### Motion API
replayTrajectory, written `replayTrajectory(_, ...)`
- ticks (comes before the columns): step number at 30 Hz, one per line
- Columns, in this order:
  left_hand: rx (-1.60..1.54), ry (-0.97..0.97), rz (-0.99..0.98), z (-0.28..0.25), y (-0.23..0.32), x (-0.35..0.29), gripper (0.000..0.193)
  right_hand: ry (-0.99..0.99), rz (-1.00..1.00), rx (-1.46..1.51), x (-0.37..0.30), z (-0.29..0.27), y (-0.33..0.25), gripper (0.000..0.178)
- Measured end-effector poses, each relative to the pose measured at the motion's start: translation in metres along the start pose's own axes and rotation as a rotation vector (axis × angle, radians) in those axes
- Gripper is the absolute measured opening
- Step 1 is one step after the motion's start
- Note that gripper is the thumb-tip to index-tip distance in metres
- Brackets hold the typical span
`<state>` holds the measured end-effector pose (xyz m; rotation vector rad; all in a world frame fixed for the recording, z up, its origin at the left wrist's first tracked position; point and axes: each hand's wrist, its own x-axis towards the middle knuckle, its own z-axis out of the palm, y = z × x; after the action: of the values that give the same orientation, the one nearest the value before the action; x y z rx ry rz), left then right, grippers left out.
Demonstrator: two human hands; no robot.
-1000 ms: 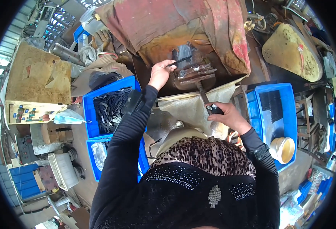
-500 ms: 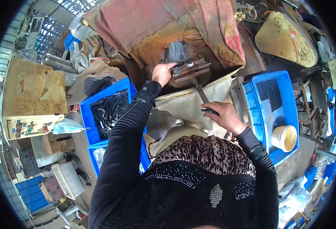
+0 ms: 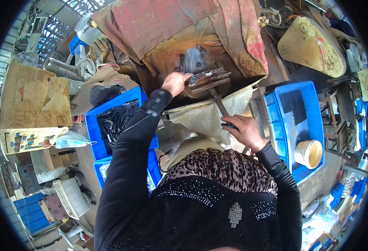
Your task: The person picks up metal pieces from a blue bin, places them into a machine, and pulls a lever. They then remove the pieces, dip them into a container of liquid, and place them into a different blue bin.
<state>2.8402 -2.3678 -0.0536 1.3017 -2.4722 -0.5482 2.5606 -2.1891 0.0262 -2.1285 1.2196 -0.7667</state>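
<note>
My left hand (image 3: 176,83) has its fingers pressed together at the left end of a rusty metal clamp fixture (image 3: 210,79). Whatever they pinch is too hidden to make out. From the fixture a bar-like lever (image 3: 220,104) slants toward me. My right hand (image 3: 248,133) is closed round its near end, where a dark piece shows between thumb and fingers. Just behind the fixture, a blurred whitish patch (image 3: 194,59) looks like running water or spray. To the left, a blue bin (image 3: 92,133) holds many thin dark strips (image 3: 116,121) beside my left forearm.
A stained red cloth (image 3: 158,29) drapes over the machine housing. At right stands a blue bin (image 3: 279,125) with a cream tub (image 3: 308,153) inside. A worn control box (image 3: 35,98) with knobs and a hanging mask (image 3: 73,140) is at left. Gloves (image 3: 102,51) lie beyond it.
My left hand has shifted slightly left and down along the fixture, and the dark strip seen at its fingertips no longer shows. My right hand remains at the lever, slightly lower.
</note>
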Motion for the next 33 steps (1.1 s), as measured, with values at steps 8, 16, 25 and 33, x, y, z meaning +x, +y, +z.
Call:
replayTrajectory(8, 0.068, 0.409, -0.141, -0.034, 0.031, -0.042, 0.041, 0.197, -0.106, 0.076, 0.067, -0.017, -0.014, 0.027)
replayTrajectory(16, -0.001, 0.433, -0.138, -0.015, 0.043, -0.064, 0.028, 0.438, -0.130, 0.172, 0.242, -0.029, 0.004, 0.028)
replayTrajectory(25, -0.008, 0.339, -0.061, -0.015, 0.044, -0.065, 0.023, 0.317, 0.222, 0.071, 0.326, -0.028, 0.010, 0.029)
replayTrajectory(33, 0.033, 0.312, -0.066, -0.017, 0.049, -0.065, 0.023, 0.301, 0.112, -0.115, 0.341, -0.029, 0.018, 0.030)
